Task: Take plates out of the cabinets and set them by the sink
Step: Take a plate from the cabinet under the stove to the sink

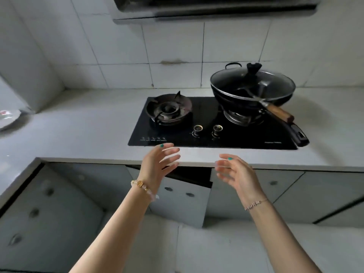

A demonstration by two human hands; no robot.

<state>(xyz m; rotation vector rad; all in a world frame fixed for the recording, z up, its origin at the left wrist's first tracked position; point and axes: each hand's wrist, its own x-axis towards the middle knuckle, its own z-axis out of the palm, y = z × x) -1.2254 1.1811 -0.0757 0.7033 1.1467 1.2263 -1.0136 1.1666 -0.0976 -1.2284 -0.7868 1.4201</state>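
My left hand and my right hand hover side by side in front of the counter edge, palms facing each other, fingers straight and spread, holding nothing. Below them a grey cabinet door under the hob stands ajar, with a dark gap behind it; nothing inside can be made out. A white plate lies on the counter at the far left edge of the view, partly cut off.
A black two-burner gas hob sits in the grey counter. A lidded black wok with a wooden-handled utensil stands on the right burner. More grey cabinet doors run along the left and right. A range hood hangs above.
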